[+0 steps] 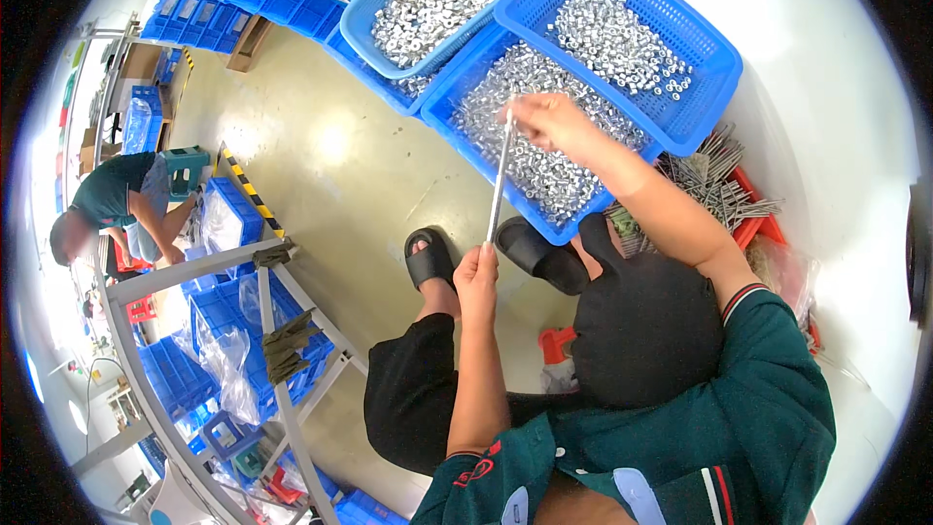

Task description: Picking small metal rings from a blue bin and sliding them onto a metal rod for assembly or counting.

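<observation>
A thin silver metal rod (501,180) slants upward between my two hands. My left hand (476,277) is closed round its lower end, above the floor between my feet. At the upper end, my right hand (552,123) has its fingers pinched together and slightly blurred. Whether those fingers hold the rod itself or a small part at its tip cannot be made out. Beneath my right hand stands a blue crate (559,233) filled with small shiny metal sleeves (559,175).
A blue basket (714,63) of similar metal pieces overlaps the crate's far right. A light blue basket (364,44) of metal rings stands behind. Bundled rods (705,175) lie right of the crate. A grey metal frame (194,267) stands left; another person (112,190) sits beyond.
</observation>
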Tool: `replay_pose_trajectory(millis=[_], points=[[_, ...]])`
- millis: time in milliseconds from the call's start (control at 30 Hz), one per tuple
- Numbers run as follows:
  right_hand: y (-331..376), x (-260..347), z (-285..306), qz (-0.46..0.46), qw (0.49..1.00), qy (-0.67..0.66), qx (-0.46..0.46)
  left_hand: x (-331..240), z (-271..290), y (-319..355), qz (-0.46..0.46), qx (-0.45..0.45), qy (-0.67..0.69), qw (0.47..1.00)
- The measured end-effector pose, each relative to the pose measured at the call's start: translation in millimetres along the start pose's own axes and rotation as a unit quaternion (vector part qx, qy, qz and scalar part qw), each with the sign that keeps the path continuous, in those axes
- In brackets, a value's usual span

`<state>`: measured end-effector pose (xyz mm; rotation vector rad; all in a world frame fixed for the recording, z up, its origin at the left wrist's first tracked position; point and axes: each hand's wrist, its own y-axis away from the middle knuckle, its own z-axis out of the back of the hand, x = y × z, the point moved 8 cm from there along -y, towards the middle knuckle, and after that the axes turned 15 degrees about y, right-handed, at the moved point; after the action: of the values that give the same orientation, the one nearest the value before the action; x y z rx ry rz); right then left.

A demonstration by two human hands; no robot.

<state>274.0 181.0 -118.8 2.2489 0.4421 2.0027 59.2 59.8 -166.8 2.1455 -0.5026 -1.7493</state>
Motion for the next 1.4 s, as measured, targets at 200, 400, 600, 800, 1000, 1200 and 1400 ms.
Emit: replay_pose_trajectory(millis=[200, 400, 600, 800, 1000, 1200, 1400], points=[[11.7, -27.6, -36.3, -0.125, 0.98, 0.042, 0.148, -7.3, -2.5, -2.0, 0.018, -0.028, 0.014, 0.999], [-6.2, -56.6, 2.9, -0.196, 0.947, -0.254, 0.027, -1.2, 1.8, -1.9, 0.028, -0.041, 0.008, 0.999], [-12.5, -51.7, 2.8, -0.152, 0.891, -0.419, 0.086, 0.0, 3.6, -2.5, 0.022, -0.037, 0.007, 0.999], [-2.3, -62.3, 16.9, -0.244, 0.939, -0.228, -0.086, -1.4, 7.3, -2.0, 0.008, -0.029, -0.003, 1.0], [-9.6, -46.4, 14.2, -0.154, 0.94, -0.302, 0.023, -1.5, 10.3, -0.8, 0.018, -0.036, -0.001, 0.999], [-7.5, -41.6, 13.0, -0.128, 0.925, -0.356, 0.022, -7.7, 6.2, 2.1, -0.001, -0.025, -0.036, 0.999], [-6.6, -35.1, 14.4, -0.104, 0.929, -0.352, 0.041, -8.6, 6.6, 2.4, -0.009, -0.02, -0.085, 0.996]])
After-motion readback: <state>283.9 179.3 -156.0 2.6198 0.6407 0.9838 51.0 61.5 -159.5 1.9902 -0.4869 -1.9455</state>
